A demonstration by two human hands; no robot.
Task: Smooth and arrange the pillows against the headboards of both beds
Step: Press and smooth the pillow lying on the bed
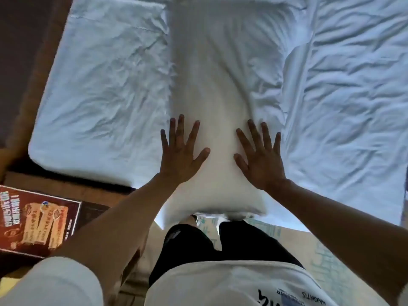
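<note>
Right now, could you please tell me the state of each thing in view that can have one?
pillow: flat on the bed, lengthwise away from the person, creased.
sheet: wrinkled.
left hand: open, fingers spread, palm pressing the pillow.
right hand: open, fingers spread, palm pressing the pillow.
red printed card: lying flat beside the bed.

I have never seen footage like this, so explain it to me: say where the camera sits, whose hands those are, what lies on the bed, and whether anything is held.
The single picture comes from a camera worn on a person's head, looking down past the white shirt and dark shorts. The left hand and right hand belong to that person. Both lie flat with fingers spread on a long white pillow, pressing rather than gripping, so nothing is held. The pillow lies on a bed with a wrinkled white sheet; a second white pillow lies beside it. At lower left is a red printed card.
</note>
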